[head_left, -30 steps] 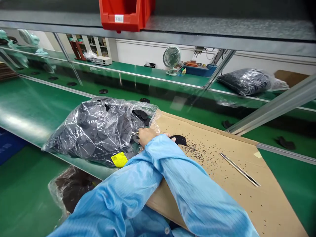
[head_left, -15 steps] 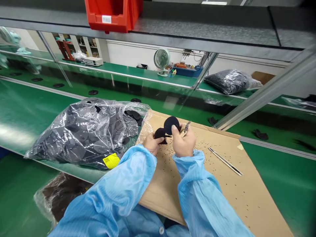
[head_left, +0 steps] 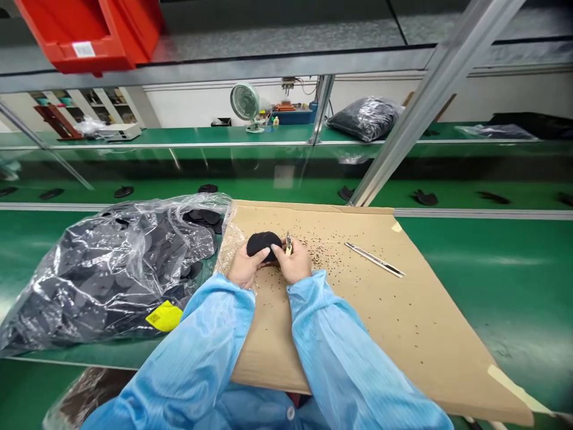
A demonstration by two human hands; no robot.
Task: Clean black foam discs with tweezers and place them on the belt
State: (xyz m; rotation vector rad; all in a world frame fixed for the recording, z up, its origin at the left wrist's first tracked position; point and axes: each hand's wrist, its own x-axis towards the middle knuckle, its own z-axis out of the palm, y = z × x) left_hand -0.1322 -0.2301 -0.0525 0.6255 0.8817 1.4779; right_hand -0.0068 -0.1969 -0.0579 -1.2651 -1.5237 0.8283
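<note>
Left hand (head_left: 243,266), right hand (head_left: 296,263) closer | 1 black pad (head_left: 263,245) visible | 1 clipper (head_left: 289,245)

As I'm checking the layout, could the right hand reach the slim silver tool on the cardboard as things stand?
Probably yes: only dark specks lie between the right hand and the slim silver tool, though that hand holds a metal-tipped tool and black piece.

- Red bin (head_left: 92,33) on the near shelf (head_left: 277,27), left
- Green fan (head_left: 245,101) on the far bench (head_left: 183,137)
- Blue tray (head_left: 296,118) right of the fan
- White box (head_left: 118,132), far left
</note>
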